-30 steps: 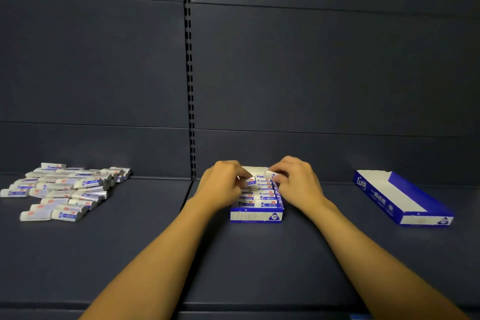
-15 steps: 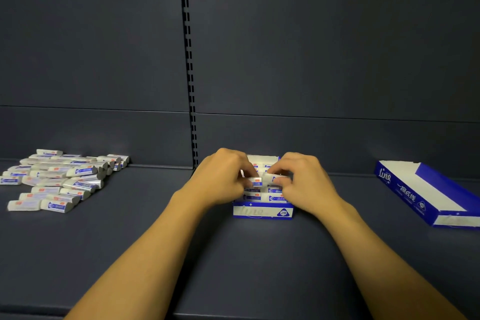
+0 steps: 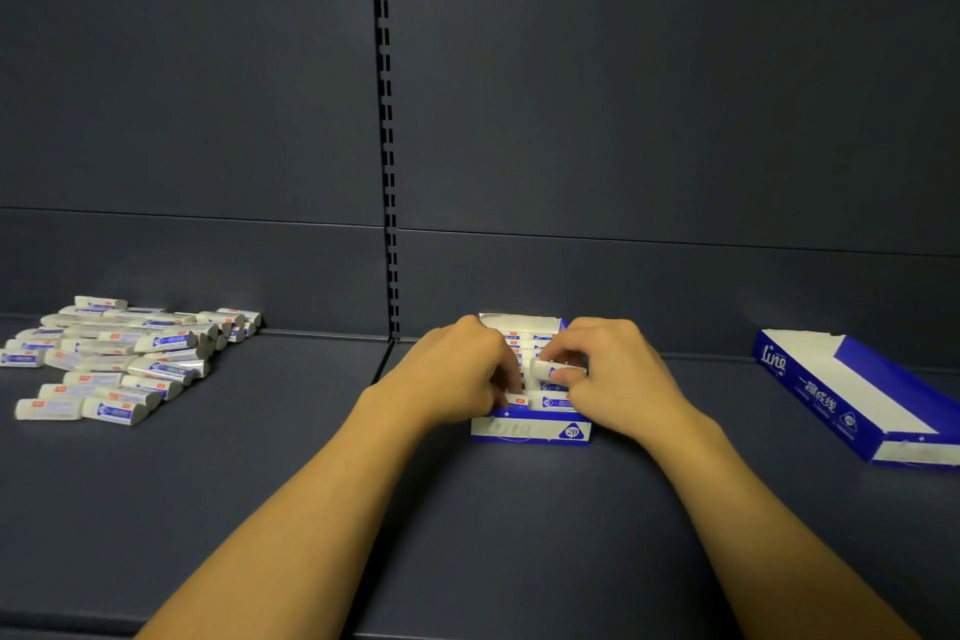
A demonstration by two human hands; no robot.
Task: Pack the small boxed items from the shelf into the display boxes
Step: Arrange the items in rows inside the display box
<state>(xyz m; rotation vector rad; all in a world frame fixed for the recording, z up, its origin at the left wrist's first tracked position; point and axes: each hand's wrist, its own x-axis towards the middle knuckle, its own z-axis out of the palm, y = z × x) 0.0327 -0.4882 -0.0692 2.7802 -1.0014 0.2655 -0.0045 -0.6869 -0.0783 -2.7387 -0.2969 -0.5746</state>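
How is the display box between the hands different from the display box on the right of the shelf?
The middle display box holds rows of small boxed items; the right display box shows only a bare white inside. The middle display box sits square to the camera, the right display box lies turned at an angle. Both hands work at the middle one; nothing touches the right one. Both are blue and white.

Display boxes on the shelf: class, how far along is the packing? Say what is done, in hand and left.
Done: the middle display box already holds rows of items. In hand: the right hand pinches one item over it, the left hand steadying a row. Left: the loose pile and the second box, apparently unfilled.
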